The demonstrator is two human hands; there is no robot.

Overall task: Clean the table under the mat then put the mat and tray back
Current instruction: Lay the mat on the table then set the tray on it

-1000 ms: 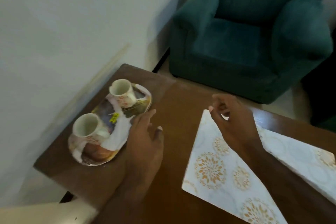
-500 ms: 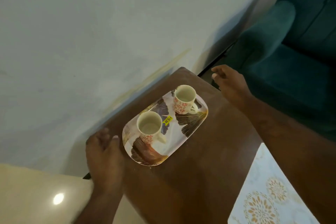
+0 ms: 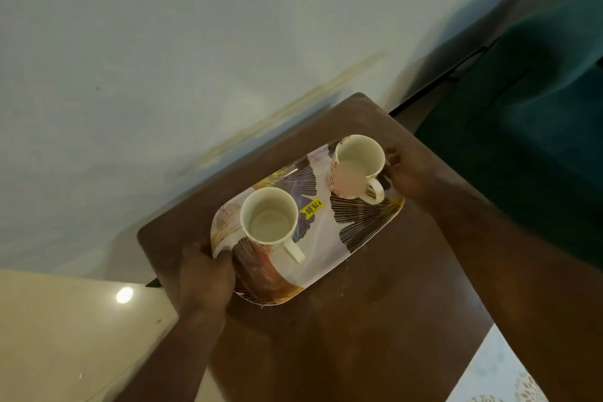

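Observation:
A leaf-patterned oblong tray [image 3: 355,228] sits on the brown wooden table [image 3: 375,320] near its far corner. Two cream cups stand upright on it, one near me [image 3: 269,222] and one at the far end [image 3: 357,166]. My left hand [image 3: 204,274] grips the tray's near-left end, thumb over the rim. My right hand [image 3: 411,173] holds the far-right end, partly hidden behind the far cup. A corner of the white mat [image 3: 499,375] with gold flower prints shows at the bottom right.
A pale wall [image 3: 195,42] runs along the table's left edge. A teal armchair [image 3: 528,127] stands beyond the table on the right. Beige glossy floor [image 3: 65,336] lies at the lower left.
Both hands have closed in from beside the tray and now grip its two ends. The view has drawn closer to the tray.

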